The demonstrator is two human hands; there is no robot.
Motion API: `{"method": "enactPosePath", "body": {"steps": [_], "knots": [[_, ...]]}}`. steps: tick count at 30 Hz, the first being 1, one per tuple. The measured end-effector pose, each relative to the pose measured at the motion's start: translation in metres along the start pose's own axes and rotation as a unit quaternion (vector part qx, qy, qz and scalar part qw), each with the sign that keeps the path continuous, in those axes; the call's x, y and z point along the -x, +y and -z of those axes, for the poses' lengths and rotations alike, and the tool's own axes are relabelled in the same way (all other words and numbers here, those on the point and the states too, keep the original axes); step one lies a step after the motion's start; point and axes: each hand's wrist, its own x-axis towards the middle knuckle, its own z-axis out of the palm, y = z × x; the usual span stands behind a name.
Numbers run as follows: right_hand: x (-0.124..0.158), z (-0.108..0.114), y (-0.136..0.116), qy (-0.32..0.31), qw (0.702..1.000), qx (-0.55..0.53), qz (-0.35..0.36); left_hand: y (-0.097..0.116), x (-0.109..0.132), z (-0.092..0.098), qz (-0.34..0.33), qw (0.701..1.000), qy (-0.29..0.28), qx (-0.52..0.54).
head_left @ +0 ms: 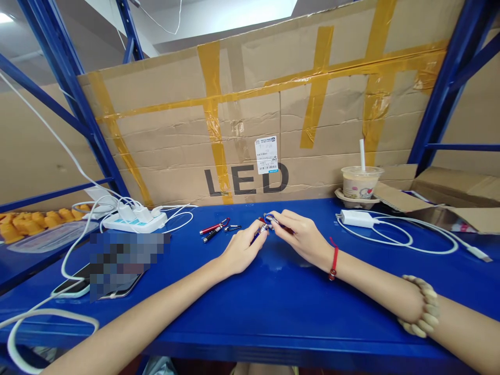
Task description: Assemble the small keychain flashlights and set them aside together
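My left hand (242, 249) is closed around a small blue metal tube that looks like a keychain flashlight (259, 232), mostly covered by the fingers. My right hand (299, 234) pinches a small blue carabiner clip (269, 217) right beside it. The fingertips of both hands nearly meet, hiding where clip and tube join. Something reddish lies just behind the fingers, too covered to make out. To the left of my left hand lie a red keychain flashlight (210, 228), a black keychain flashlight (211, 236) and a small dark carabiner clip (233, 228).
On the left, a white power strip (135, 221) with tangled cables stands behind two phones (72, 284). A white charger (357, 218) with its cable lies at right, before a lidded drink cup (360, 183). A cardboard sheet (175, 146) backs the blue table (234, 312).
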Motion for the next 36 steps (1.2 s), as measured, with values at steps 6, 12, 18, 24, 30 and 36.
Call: {"method": "enactPosePath", "body": {"steps": [6,12,18,24,30,36], "knots": [[0.0009,-0.0008,0.0001,-0.017,1.000,-0.002,-0.001,0.0021,0.0005,-0.0002,-0.008,1.000,-0.005,-0.025],[0.0006,-0.0015,-0.0011,-0.037,0.999,-0.025,-0.004,0.0025,0.0010,0.0010,-0.002,1.000,-0.003,-0.029],[-0.0008,-0.0029,-0.0029,-0.048,0.998,-0.048,-0.016,0.0008,0.0014,0.0015,0.012,1.000,-0.008,-0.010],[-0.0026,-0.0018,-0.0044,-0.056,0.997,-0.049,-0.030,-0.0003,0.0015,0.0020,0.017,1.000,-0.002,0.010],[-0.0003,-0.0021,-0.0019,-0.058,0.997,-0.039,-0.033,-0.0001,0.0006,0.0034,0.019,1.000,0.011,-0.015],[0.0000,-0.0018,-0.0021,-0.102,0.993,-0.007,-0.059,-0.0030,0.0006,0.0079,0.010,0.996,0.026,-0.090]]}}
